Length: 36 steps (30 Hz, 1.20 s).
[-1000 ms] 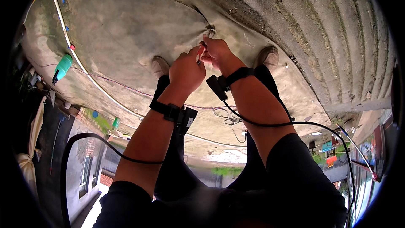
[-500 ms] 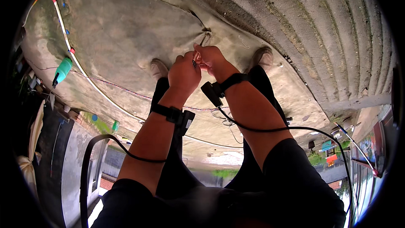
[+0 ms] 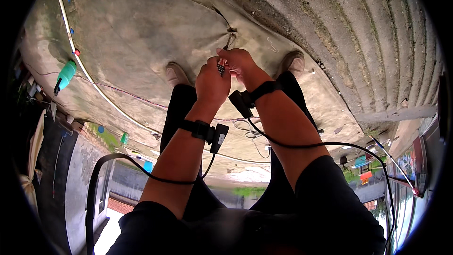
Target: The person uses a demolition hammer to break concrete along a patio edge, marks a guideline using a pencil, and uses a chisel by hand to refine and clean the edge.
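Note:
My left hand (image 3: 212, 81) and my right hand (image 3: 237, 63) are closed and touch each other, above the ground between my two shoes. A small dark piece with pale dots (image 3: 221, 69) shows beside the left hand's fingers, and I cannot make out its kind. Just beyond the fingers, a short dark strap or cord (image 3: 226, 45) runs up to a puckered spot (image 3: 231, 31) in the beige sheet (image 3: 141, 23). What each hand grips is mostly hidden by the fingers.
A white hose (image 3: 70, 33) with red bands curves down the left side, near a green bottle (image 3: 65, 76). Ridged grey sheeting (image 3: 349, 33) lies at upper right. A thin reddish cord (image 3: 118, 92) crosses the sheet. Black cables (image 3: 330, 144) hang from the bands on my wrists.
My left hand has shifted slightly right and rolled, so more of the dotted piece shows. The right hand stays pinched beside it. The whole view has moved a little.

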Motion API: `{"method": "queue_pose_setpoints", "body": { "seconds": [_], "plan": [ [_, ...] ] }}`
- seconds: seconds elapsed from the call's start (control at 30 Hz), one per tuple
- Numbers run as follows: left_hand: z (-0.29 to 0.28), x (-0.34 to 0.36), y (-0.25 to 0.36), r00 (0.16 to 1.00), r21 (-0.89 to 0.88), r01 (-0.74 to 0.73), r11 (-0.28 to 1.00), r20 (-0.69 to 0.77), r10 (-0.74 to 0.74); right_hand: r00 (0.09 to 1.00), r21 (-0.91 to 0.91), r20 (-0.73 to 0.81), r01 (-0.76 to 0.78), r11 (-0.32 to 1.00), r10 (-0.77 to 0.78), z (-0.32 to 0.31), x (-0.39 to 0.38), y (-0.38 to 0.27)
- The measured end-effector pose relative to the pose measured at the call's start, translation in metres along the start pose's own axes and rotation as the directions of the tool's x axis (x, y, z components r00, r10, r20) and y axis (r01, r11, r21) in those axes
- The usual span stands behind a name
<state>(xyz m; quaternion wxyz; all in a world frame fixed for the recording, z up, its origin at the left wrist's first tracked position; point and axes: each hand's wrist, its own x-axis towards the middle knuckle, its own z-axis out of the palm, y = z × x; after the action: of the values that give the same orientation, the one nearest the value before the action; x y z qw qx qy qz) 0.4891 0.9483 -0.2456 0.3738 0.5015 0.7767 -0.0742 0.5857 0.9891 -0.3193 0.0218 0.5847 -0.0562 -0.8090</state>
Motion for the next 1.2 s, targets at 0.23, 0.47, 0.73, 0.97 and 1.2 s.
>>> {"method": "queue_pose_setpoints", "body": {
  "seconds": [0.23, 0.47, 0.73, 0.97, 1.2],
  "plan": [
    [-0.012, -0.002, -0.004, 0.784, -0.615, 0.62, 0.487, 0.465, -0.411, 0.999, 0.204, 0.018, -0.041, 0.978, 0.038, 0.002, 0.004, 0.005],
    [-0.012, -0.007, 0.002, 0.787, -0.63, 0.611, 0.479, 0.419, -0.453, 0.999, 0.159, -0.046, -0.016, 0.987, 0.024, -0.001, 0.006, 0.009],
    [-0.007, -0.008, -0.025, 0.993, 0.07, -0.112, 0.991, -0.037, 0.115, 0.99, 0.082, 0.008, 0.138, 0.987, -0.14, 0.009, -0.012, 0.011],
    [-0.017, 0.004, -0.004, 0.837, -0.563, 0.546, 0.62, 0.396, -0.378, 0.996, 0.201, 0.07, -0.06, 0.978, 0.047, -0.003, 0.003, 0.006],
    [-0.005, -0.002, -0.002, 0.891, -0.531, 0.452, 0.717, 0.303, -0.338, 1.0, 0.261, 0.005, 0.008, 0.965, -0.01, -0.006, 0.007, 0.012]
  ]
}}
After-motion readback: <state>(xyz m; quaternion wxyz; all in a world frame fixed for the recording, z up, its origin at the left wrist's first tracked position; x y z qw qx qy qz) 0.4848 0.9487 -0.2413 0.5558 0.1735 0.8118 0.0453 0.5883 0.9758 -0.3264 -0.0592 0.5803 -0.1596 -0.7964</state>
